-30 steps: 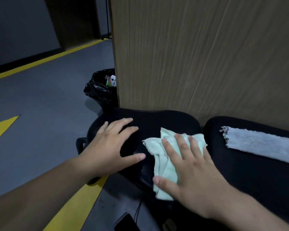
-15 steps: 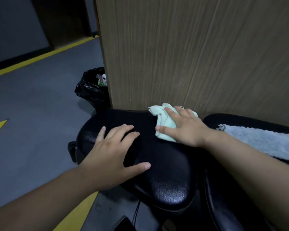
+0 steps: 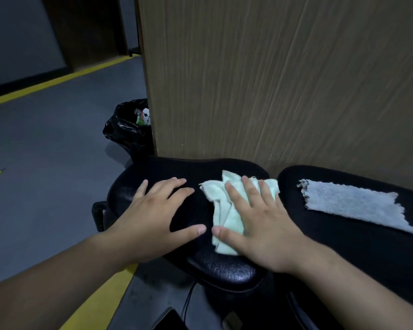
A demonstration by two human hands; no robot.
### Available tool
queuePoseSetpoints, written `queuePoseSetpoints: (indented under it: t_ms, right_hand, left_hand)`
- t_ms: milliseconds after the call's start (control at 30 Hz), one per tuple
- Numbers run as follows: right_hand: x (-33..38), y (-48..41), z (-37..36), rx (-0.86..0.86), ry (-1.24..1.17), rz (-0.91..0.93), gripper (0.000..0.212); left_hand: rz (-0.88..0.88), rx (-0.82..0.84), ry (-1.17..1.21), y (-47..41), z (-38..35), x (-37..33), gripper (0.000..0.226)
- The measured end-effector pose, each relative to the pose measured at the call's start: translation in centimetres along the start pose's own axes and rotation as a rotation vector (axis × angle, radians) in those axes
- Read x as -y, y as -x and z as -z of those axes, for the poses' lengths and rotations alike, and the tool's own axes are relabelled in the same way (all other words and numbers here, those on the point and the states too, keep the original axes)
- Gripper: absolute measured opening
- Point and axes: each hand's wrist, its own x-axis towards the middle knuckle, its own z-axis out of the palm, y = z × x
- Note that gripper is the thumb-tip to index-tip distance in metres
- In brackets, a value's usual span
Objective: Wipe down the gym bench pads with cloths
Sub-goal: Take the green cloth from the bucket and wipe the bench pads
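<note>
Wiping underway at frame centre: right hand (image 3: 260, 225), grip flat and wide, presses green cloth (image 3: 224, 210) onto left pad (image 3: 224, 270), left hand (image 3: 157, 215) splayed bracing; right pad (image 3: 358, 246), carrying grey cloth (image 3: 353, 206), seemingly remains.

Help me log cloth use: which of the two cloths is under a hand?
The pale green cloth, pressed flat under the right hand on the left pad. The grey cloth lies untouched.

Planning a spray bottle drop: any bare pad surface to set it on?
Free: near end of the long pad, below the grey cloth; small strip of the seat pad nearest the camera. Crowded: seat pad top, under the left hand, right hand and green cloth.
</note>
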Motion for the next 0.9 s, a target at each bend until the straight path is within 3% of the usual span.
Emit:
queuePoseSetpoints:
  t_ms: [400,900]
  right_hand:
    - [2.7,5.9,-1.8,0.028,0.092,0.071,0.100]
    - [2.9,-8.3,1.0,0.027,0.052,-0.204,0.101]
  left_hand:
    - [0.062,-0.056,0.077,-0.3,0.3,-1.5,0.090]
    - [0.081,-0.228,0.153,-2.2,0.5,-0.5,0.081]
